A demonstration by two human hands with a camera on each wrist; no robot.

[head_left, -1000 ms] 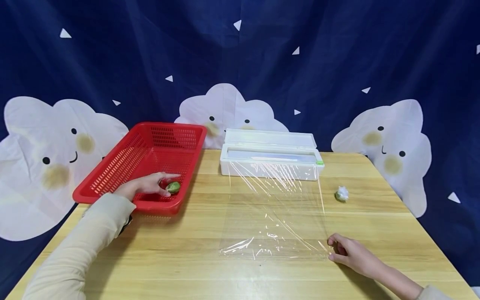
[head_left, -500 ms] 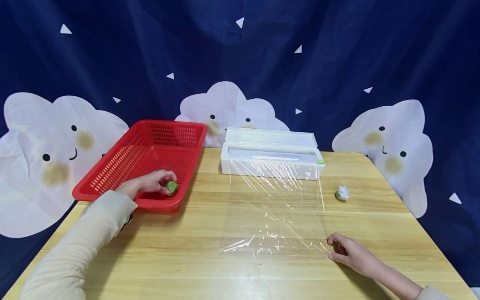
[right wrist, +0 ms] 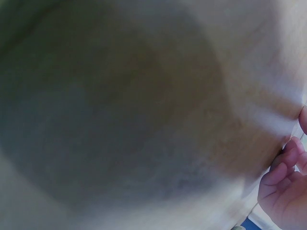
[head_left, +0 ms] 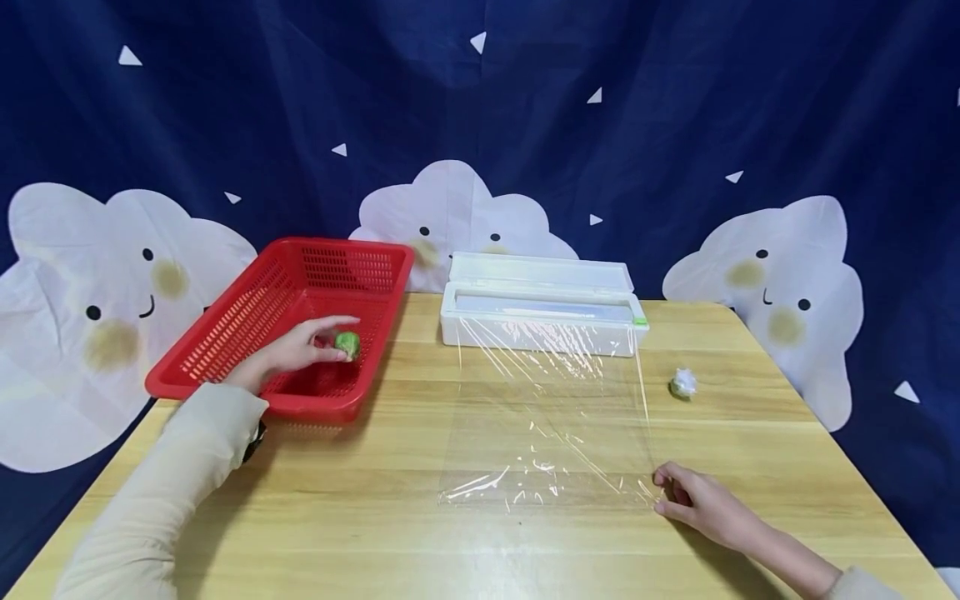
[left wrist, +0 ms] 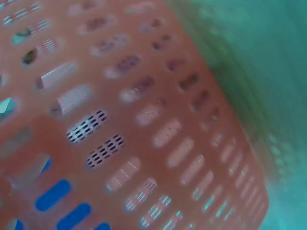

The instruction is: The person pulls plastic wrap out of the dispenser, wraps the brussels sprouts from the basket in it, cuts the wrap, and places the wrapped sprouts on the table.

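Note:
In the head view my left hand (head_left: pixel 300 346) is over the near end of the red plastic basket (head_left: pixel 262 402). It holds a Brussels sprout (head_left: pixel 348 344) between thumb and fingers, with the index finger stretched out above. The left wrist view shows only the slotted basket wall (left wrist: pixel 144 100); that hand is hidden there. On the right, my right hand (head_left: pixel 708 507) pinches the near right corner of a sheet of cling film (head_left: pixel 551 425). The film runs over the wood from a white dispenser box (head_left: pixel 543 335). Curled right-hand fingers (right wrist: pixel 283 184) appear at the right wrist view's edge.
A small whitish ball (head_left: pixel 683 383), greenish underneath, lies right of the film. The dispenser's lid (head_left: pixel 540 271) is raised at the back. Behind the wooden table (head_left: pixel 360 517) hangs a dark blue curtain (head_left: pixel 420 92) with cloud faces.
My left hand has gripped the Brussels sprout and raised it slightly from the basket's bottom. The right hand and the film have stayed in place.

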